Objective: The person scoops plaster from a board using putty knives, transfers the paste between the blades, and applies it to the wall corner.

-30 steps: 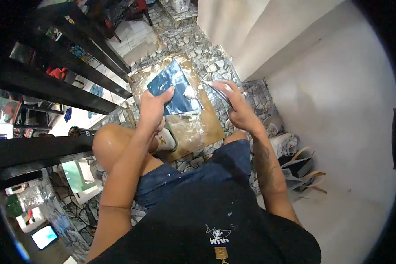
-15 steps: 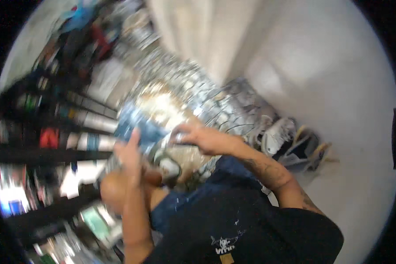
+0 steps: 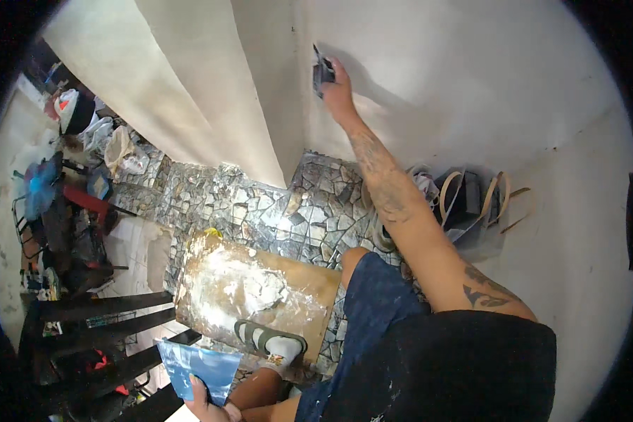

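My left hand (image 3: 202, 406), low in the view, grips a flat blue-grey plate (image 3: 199, 363) smeared with white compound, its thumb over the near edge. My right hand (image 3: 335, 88) is raised at the upper middle, its fingers round a dark scraper (image 3: 321, 71) whose blade is at the white wall (image 3: 471, 77), near the inside corner. Below, my foot in a white sock and grey sandal (image 3: 281, 344) rests on a tan board (image 3: 316, 288) spattered with white material.
Black slatted railing (image 3: 119, 299) stands at the lower left. A bag with tan handles (image 3: 471, 211) sits by the right wall, beside light shoes. Red chair (image 3: 91, 204) and clutter lie at the left. A beige angled wall surface (image 3: 190, 77) rises over the stone-patterned floor (image 3: 232, 204).
The view has swung toward the wall. My right hand has risen from near the plate up to the wall with the scraper. My left hand and plate now sit lower in the view.
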Demonstrator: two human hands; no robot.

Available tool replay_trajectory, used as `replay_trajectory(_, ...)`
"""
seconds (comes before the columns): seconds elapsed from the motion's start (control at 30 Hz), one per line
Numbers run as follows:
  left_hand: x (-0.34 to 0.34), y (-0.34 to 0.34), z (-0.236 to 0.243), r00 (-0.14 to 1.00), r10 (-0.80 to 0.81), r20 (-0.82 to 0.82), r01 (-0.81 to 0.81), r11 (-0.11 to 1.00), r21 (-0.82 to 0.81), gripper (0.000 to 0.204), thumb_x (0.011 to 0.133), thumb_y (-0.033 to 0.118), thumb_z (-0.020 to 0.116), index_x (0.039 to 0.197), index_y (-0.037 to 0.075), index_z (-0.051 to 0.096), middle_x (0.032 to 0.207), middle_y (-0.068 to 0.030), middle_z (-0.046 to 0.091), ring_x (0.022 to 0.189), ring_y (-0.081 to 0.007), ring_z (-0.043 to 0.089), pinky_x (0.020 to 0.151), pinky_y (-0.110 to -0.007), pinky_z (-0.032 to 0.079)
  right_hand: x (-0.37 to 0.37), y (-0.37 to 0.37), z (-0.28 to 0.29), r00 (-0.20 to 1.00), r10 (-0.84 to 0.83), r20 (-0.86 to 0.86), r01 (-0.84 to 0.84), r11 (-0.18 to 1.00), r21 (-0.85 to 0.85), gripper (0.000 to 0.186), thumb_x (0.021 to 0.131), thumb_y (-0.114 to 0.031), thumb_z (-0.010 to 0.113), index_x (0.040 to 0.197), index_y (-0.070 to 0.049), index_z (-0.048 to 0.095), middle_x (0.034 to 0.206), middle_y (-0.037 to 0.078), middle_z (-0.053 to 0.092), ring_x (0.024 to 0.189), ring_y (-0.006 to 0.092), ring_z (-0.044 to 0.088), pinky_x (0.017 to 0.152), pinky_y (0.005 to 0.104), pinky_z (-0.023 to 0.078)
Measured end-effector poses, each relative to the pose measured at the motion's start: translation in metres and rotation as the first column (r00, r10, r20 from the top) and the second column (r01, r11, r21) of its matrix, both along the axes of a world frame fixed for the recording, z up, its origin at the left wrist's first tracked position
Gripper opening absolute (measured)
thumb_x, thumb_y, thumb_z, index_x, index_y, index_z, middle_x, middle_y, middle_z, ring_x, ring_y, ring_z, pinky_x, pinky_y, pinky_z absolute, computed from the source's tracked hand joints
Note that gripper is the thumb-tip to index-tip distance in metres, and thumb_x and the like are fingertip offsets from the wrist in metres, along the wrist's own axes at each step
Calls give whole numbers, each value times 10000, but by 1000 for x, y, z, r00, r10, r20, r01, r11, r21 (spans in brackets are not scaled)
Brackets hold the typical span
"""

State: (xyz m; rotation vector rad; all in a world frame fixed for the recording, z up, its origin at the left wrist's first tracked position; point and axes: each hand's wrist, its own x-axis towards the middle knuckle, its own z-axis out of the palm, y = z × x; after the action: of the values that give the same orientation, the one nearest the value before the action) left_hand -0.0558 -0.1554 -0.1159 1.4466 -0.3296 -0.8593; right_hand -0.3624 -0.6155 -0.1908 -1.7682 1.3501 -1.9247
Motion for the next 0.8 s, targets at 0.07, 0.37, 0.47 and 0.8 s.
replay_trajectory(0.07, 4, 0, -2, 1000, -5, -26, 5, 1000, 15, 335, 816, 193, 489, 1047, -44, 435, 863, -98, 516, 738, -177, 491, 651, -289, 396, 10, -22, -1, 994, -83, 67, 87, 995, -50, 497, 603, 86, 416, 1083, -42, 439, 971, 96, 483, 900, 188, 463, 787, 277, 368)
replay_trajectory(0.37, 25, 25, -4, 997, 63, -43, -59, 994, 87, 317, 837, 190, 457, 1021, -68, 446, 753, -103, 506, 641, -177, 459, 558, -275, 372, 56, -25, 5, 944, -330, -25, 326, 940, -100, 485, 614, 58, 393, 1089, -41, 399, 981, 174, 435, 920, 325, 437, 798, 361, 355)
replay_trajectory(0.47, 27, 32, -10, 995, 68, -71, -61, 993, 97, 314, 845, 189, 447, 1012, -76, 450, 716, -105, 502, 608, -177, 449, 527, -270, 364, 54, -29, 6, 925, -370, -91, 359, 926, -114, 494, 610, 47, 399, 1100, -7, 376, 1005, 200, 424, 938, 355, 423, 802, 391, 348)
replay_trajectory(0.8, 33, 64, -35, 641, -132, 757, 124, 990, 68, 424, 849, 283, 436, 1037, -98, 442, 920, -206, 530, 788, -288, 525, 717, -369, 429, 46, -34, 14, 944, -245, -223, 259, 965, 33, 489, 572, 25, 451, 1057, 34, 384, 1075, 230, 379, 1012, 368, 370, 873, 364, 314)
